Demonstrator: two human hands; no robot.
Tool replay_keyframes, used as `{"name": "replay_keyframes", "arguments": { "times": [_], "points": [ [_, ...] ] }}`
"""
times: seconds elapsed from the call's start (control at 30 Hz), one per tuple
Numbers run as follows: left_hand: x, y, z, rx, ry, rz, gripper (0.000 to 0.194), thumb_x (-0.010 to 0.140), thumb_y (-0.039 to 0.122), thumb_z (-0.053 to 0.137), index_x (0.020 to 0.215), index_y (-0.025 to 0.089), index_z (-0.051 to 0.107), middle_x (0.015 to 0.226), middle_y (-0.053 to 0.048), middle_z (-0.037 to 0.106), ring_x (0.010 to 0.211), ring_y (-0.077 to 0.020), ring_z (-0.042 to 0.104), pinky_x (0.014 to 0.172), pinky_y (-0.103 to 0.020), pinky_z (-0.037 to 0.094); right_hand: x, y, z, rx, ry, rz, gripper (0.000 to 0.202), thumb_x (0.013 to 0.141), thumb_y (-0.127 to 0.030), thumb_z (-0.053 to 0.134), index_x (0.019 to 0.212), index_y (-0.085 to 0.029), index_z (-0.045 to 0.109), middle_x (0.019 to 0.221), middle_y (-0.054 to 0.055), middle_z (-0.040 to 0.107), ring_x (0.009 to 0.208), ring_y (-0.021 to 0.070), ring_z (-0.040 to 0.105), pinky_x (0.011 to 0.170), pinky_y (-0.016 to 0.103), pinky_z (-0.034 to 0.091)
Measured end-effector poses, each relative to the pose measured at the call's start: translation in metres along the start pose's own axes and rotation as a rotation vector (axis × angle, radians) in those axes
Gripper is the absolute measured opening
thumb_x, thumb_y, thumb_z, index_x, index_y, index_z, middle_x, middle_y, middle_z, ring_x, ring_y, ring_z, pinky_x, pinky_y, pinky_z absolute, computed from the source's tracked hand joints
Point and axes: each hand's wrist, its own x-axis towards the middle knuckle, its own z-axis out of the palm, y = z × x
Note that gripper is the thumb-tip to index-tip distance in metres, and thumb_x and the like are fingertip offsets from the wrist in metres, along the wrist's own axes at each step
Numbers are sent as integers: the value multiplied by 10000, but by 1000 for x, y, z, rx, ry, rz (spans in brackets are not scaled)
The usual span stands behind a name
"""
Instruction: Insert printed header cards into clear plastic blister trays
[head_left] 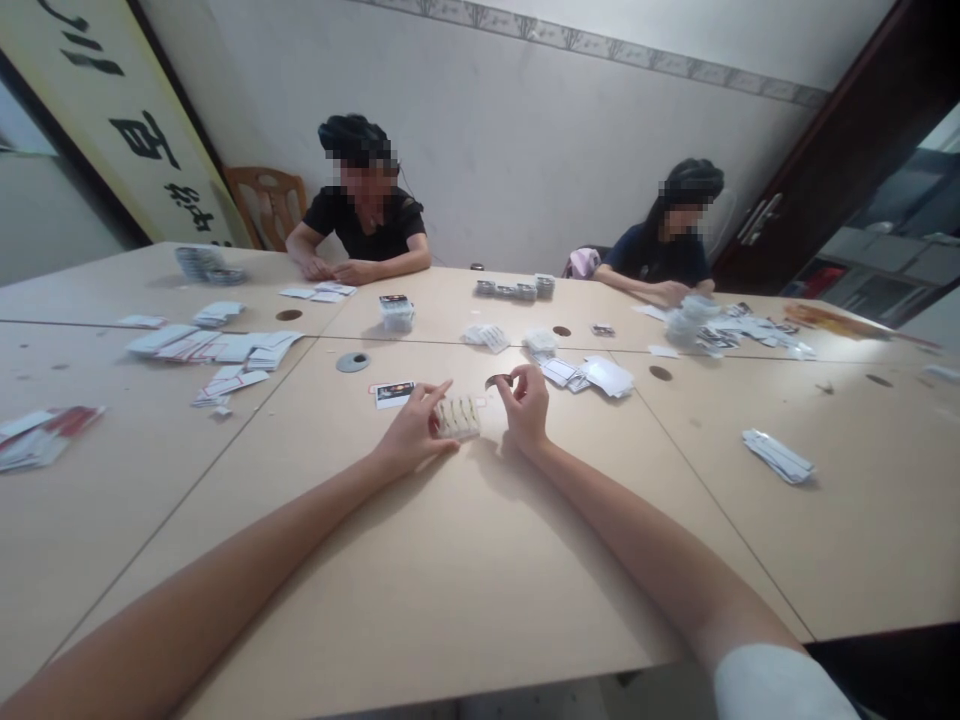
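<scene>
My left hand point(414, 428) grips the left side of a small clear plastic case point(459, 417) with rows of small items in it, low over the table. To its right, my right hand point(525, 405) pinches a small dark curved strip point(498, 380) between thumb and fingertips, apart from the case. Behind my left hand lies a card with a dark printed picture point(394, 394), partly covered by the fingers. What the items in the case are is too small to tell.
On the table point(420, 580) lie white cards point(217, 345) at the left, white packets point(606, 376) behind my right hand and a stack of clear cases point(396, 313). Two people sit across, one at left point(360, 230), one at right point(664, 250). A narrow stack point(778, 457) lies at right.
</scene>
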Motion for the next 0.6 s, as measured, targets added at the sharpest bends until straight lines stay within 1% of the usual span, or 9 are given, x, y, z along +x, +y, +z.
{"name": "replay_keyframes", "arguments": {
  "times": [0.07, 0.17, 0.27, 0.3, 0.37, 0.43, 0.47, 0.53, 0.6],
  "points": [
    [0, 2, 1, -111, 21, -82, 867, 644, 249, 853, 1436, 226, 504, 1220, -86, 478, 804, -159, 619, 730, -367, 620, 0, 0, 0, 90, -22, 52, 230, 820, -376, 681, 825, -226, 507, 759, -44, 514, 535, 92, 498, 485, 233, 445],
    [1, 5, 0, -222, 43, -129, 695, 616, 203, 830, 1279, 201, 621, 1162, -64, 477, 741, -119, 607, 667, -324, 618, -2, -2, 1, 295, -135, 191, 333, 795, -439, 721, 791, -234, 458, 681, -66, 527, 511, 124, 636, 400, 210, 441],
    [0, 7, -1, -256, 50, -117, 574, 650, 222, 782, 1208, 195, 649, 1114, -58, 537, 750, -128, 620, 632, -295, 603, -9, -11, 3, 427, -197, 250, 377, 771, -445, 761, 765, -231, 451, 605, -79, 542, 511, 156, 690, 413, 214, 488],
    [0, 8, -2, -268, 40, -110, 559, 675, 244, 765, 1218, 195, 643, 1067, -51, 575, 759, -140, 628, 641, -298, 601, -13, -15, 4, 458, -209, 264, 384, 763, -444, 772, 765, -231, 453, 602, -76, 557, 515, 161, 697, 422, 219, 502],
    [-1, 9, -2, -305, 12, -118, 540, 736, 300, 730, 1253, 187, 621, 905, -21, 633, 746, -160, 643, 669, -314, 597, -21, -24, 6, 507, -247, 293, 395, 752, -450, 784, 769, -232, 456, 611, -69, 580, 528, 168, 707, 431, 228, 518],
    [-1, 10, -1, -375, -4, -165, 518, 792, 356, 685, 1269, 172, 607, 801, -7, 651, 733, -181, 665, 663, -323, 592, -29, -30, 8, 515, -310, 283, 380, 757, -446, 784, 775, -233, 471, 619, -62, 592, 548, 172, 714, 448, 235, 530],
    [-2, 11, 0, -431, -7, -200, 512, 805, 378, 673, 1266, 166, 607, 802, -15, 663, 740, -191, 677, 652, -326, 593, -31, -31, 8, 501, -343, 263, 366, 764, -438, 780, 779, -233, 478, 624, -58, 597, 557, 173, 715, 456, 239, 533],
    [-3, 13, 3, -581, -16, -266, 523, 798, 401, 682, 1256, 159, 610, 890, -48, 696, 795, -211, 702, 660, -337, 604, -35, -31, 8, 448, -384, 215, 344, 776, -416, 771, 787, -238, 478, 625, -56, 597, 550, 171, 702, 460, 249, 534],
    [-4, 15, 6, -723, -27, -314, 544, 764, 394, 728, 1244, 162, 621, 964, -69, 711, 850, -223, 710, 694, -347, 612, -36, -30, 7, 387, -395, 182, 344, 781, -402, 763, 793, -247, 456, 599, -69, 578, 517, 165, 676, 451, 254, 527]
  ]
}}
